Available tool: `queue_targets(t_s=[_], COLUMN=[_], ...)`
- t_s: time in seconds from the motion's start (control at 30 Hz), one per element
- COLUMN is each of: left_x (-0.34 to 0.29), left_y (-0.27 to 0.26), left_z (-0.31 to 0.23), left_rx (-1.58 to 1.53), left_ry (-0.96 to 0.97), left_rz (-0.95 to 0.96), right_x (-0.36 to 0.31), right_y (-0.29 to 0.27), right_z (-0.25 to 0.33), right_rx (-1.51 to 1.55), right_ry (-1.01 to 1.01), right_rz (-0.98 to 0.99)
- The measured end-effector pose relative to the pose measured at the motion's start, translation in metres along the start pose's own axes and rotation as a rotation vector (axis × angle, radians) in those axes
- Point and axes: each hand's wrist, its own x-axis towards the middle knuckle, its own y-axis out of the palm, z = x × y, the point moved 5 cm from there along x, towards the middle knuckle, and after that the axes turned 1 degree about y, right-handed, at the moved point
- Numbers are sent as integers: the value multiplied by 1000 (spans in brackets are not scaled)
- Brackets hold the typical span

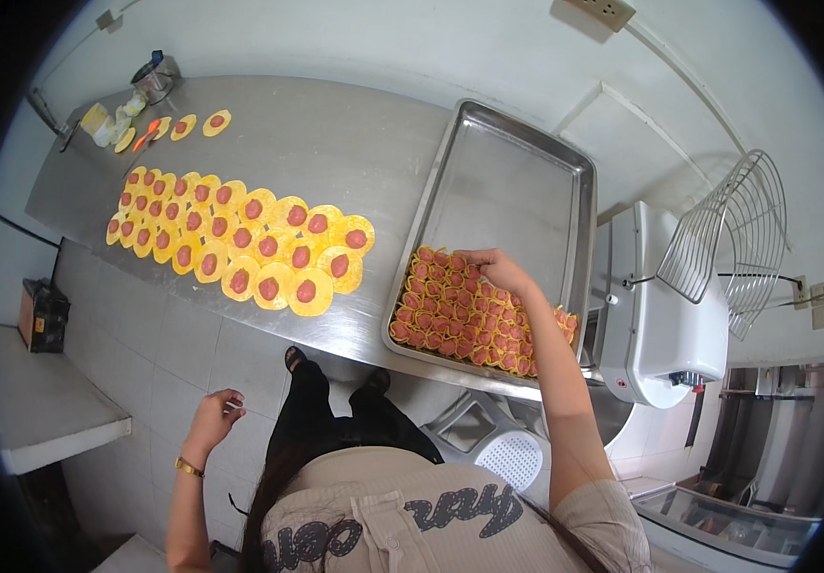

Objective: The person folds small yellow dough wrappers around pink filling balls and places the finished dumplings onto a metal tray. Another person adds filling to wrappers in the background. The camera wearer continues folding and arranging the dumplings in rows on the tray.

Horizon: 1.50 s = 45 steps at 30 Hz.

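Note:
My right hand (500, 269) reaches into a large metal tray (591, 205), its fingers closed at the back row of open-topped dumplings (469, 310). The fingertips pinch a dumpling (458, 260) at that row's end, partly hidden by them. Yellow wrappers gathered around pink filling stand packed in the near part of the tray. My left hand (218, 417) hangs over the floor, away from the table, fingers loosely curled and apart, with nothing in it. Left of the tray, flat yellow round wrappers (309, 292) lie overlapping in rows, each with a dab of pink filling.
The steel table (336, 124) runs along the wall. At its far left are an orange-handled tool (147, 132), a metal container (154, 78), and a few separate filled wrappers (216, 122). A white mixer (660, 306) with a wire guard stands right of the tray; a plastic stool (507, 458) is below.

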Motion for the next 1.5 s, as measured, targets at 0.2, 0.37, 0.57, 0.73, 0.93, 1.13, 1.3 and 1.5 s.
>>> queue_targets(t_s=[0.2,0.37,0.57,0.73,0.93,1.13,1.3,1.5], left_x=[-8,-5,17,46,124,240,335,421], left_y=[-17,-29,-43,-85,-196,-322,-401,-443], left_z=[6,10,12,39,77,157,218,266], left_rx=[80,70,37,-24,-50,-20,-6,564], left_ry=[-17,-28,47,31,76,-33,-183,-208], left_rz=[80,133,84,-81,-572,-896,-922,-710], right_x=[-7,7,4,4,-15,-25,-45,-67], right_y=[1,-2,5,-1,-31,9,66,115], right_z=[6,2,-8,9,45,110,144,187], right_rx=[96,280,156,218,471,353,271,238], right_ry=[68,-89,201,135,-13,41,187,293], right_rz=[34,-113,15,-3,-545,-597,-603,-617])
